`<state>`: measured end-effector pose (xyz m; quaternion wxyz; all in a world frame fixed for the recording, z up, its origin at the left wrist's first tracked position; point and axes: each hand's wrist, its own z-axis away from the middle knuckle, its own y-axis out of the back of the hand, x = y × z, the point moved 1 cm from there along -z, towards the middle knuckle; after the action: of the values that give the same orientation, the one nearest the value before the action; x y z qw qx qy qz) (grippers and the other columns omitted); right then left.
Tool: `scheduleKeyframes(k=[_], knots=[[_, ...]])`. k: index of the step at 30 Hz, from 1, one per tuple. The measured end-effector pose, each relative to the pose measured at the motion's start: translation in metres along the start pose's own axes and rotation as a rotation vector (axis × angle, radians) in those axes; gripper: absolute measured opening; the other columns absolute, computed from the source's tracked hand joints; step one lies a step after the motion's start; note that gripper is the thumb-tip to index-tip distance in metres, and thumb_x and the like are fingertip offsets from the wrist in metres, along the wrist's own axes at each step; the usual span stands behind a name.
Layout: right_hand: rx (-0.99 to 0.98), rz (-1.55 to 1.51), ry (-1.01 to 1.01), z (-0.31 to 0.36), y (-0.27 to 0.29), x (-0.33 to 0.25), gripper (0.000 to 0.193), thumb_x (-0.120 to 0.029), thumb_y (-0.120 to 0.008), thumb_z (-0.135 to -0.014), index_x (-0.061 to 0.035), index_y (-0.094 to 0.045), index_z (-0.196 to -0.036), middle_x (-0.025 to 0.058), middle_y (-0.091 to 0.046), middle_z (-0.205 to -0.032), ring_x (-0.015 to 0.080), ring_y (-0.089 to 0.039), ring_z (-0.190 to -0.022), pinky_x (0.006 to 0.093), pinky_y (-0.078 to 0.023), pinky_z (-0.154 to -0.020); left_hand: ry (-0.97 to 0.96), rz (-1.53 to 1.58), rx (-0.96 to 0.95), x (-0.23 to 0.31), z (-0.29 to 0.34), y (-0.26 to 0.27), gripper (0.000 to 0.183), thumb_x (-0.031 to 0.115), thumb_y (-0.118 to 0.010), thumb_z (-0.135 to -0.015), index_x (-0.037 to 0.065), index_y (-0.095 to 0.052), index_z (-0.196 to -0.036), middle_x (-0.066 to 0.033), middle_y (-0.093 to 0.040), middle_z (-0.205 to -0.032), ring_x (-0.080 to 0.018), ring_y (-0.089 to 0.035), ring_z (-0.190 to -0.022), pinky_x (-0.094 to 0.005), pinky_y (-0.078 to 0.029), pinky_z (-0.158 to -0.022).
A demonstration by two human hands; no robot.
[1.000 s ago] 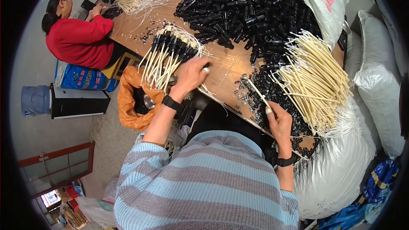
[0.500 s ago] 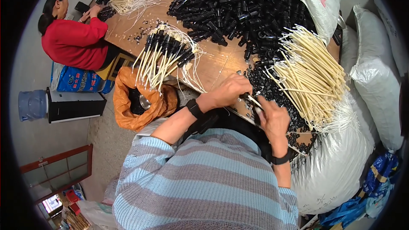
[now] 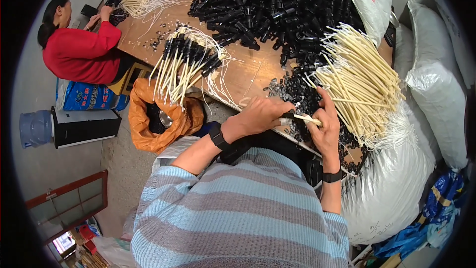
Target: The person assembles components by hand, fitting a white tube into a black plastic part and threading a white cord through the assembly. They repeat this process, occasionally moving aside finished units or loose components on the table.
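My left hand is closed around a small black plastic piece, most of it hidden by the fingers. A thin cream-coloured tube sticks out of that piece toward the right. At its other end, my right hand pinches the tube low between thumb and fingers, with its index finger raised. Both hands are over the near table edge, just in front of a spread of small black parts. Right of them lies a thick bundle of cream tubes with white wires.
A big heap of black plastic fittings covers the far table. Assembled pieces with tubes and wires overhang the left edge, above an orange sack. White sacks stand at right. A person in red works at far left.
My right hand has moved up and its index finger has lifted. My left hand has shifted slightly down and left. More of the cream tube shows between them.
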<state>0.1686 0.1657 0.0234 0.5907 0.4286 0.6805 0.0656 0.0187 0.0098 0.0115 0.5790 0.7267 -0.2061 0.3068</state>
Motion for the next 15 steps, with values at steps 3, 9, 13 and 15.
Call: scheduleKeyframes(k=[3,9,13,15], knots=[[-0.080,-0.189,-0.172,-0.001,-0.009,-0.001,0.019,-0.002,-0.066,-0.073,0.0002,-0.047,-0.070,0.0160,-0.048,-0.142,0.0238,-0.056,-0.102,0.0304,-0.043,-0.087,-0.050,-0.019,0.041,0.015,-0.011,0.004,0.044,0.004,-0.069,-0.072,0.014,-0.059,-0.114,-0.0106,-0.064,-0.086,-0.0323,-0.063,-0.076,-0.0415,-0.048,-0.061],[0.174,-1.529,-0.096,0.024,0.027,0.027,0.011,-0.013,-0.064,-0.088,-0.0046,-0.070,-0.091,0.0099,-0.066,-0.111,0.0054,-0.047,-0.054,0.0199,-0.035,-0.049,0.340,-0.035,0.202,-0.046,0.003,0.018,0.022,0.009,-0.061,-0.083,0.006,-0.061,-0.105,-0.0100,-0.067,-0.085,-0.0309,-0.064,-0.064,-0.0369,-0.048,-0.057],[-0.098,-0.198,-0.237,0.001,0.006,-0.019,0.019,-0.009,-0.071,-0.083,-0.0057,-0.069,-0.102,0.0016,-0.056,-0.066,0.0070,-0.050,-0.055,0.0260,-0.040,-0.050,0.573,0.506,0.184,-0.043,-0.007,-0.001,0.020,0.012,-0.055,-0.090,0.005,-0.064,-0.105,-0.0038,-0.067,-0.075,-0.0160,-0.060,-0.056,-0.0283,-0.046,-0.052],[-0.116,0.140,-0.024,0.006,-0.024,-0.014,0.021,-0.010,-0.072,-0.081,-0.0064,-0.068,-0.101,0.0066,-0.056,-0.063,0.0149,-0.052,-0.053,0.0291,-0.043,-0.052,0.637,0.963,0.087,-0.009,-0.024,-0.007,0.016,0.011,-0.059,-0.089,0.003,-0.067,-0.100,0.0025,-0.066,-0.075,-0.0035,-0.055,-0.058,-0.0206,-0.041,-0.051]])
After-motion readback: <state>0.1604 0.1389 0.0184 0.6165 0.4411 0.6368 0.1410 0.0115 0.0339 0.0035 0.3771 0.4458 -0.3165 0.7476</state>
